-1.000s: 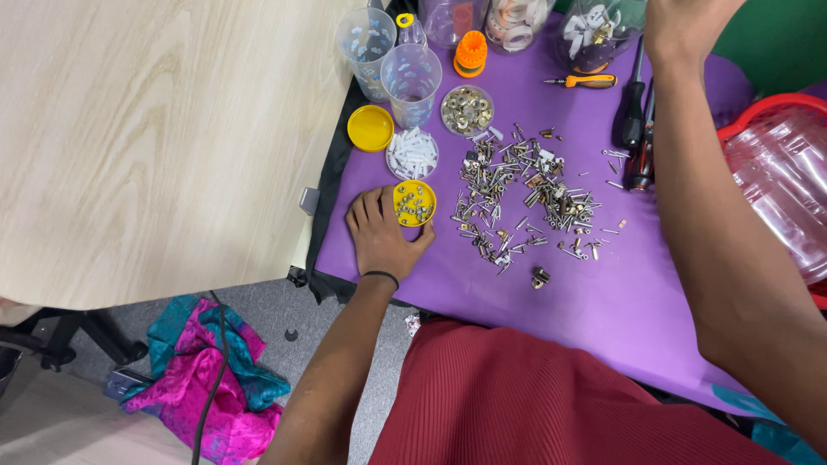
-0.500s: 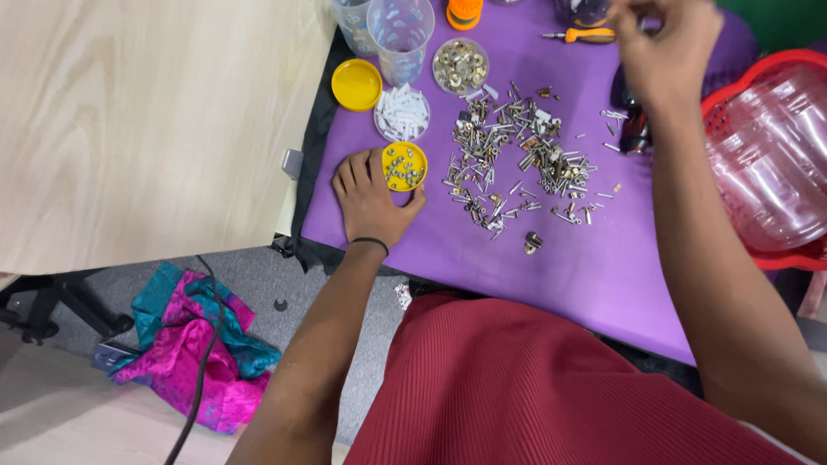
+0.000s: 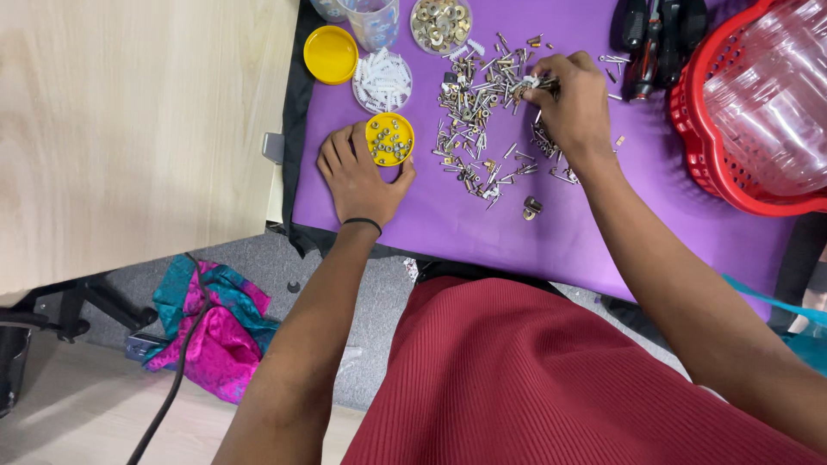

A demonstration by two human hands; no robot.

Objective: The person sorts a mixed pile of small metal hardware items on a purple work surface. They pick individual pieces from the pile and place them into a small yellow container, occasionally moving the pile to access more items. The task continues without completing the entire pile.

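Observation:
On a purple mat (image 3: 603, 215) lies a scattered pile of screws, bolts and small metal parts (image 3: 487, 103). My right hand (image 3: 568, 99) rests on the pile's right side, its fingertips pinched on a small metal piece. My left hand (image 3: 357, 176) lies flat on the mat, fingers curved around a small yellow lid (image 3: 389, 139) filled with little nuts.
An empty yellow lid (image 3: 330, 53), a round dish of white plastic plugs (image 3: 382, 82), a dish of washers (image 3: 440, 23) and a clear cup (image 3: 372, 17) stand at the back. Screwdrivers (image 3: 646, 43) and a red basket (image 3: 715, 129) of clear containers sit right. A wooden tabletop (image 3: 129, 129) lies left.
My right hand came down from the far right of the mat onto the pile of metal parts. My left hand stayed by the yellow lid. The view shifted closer.

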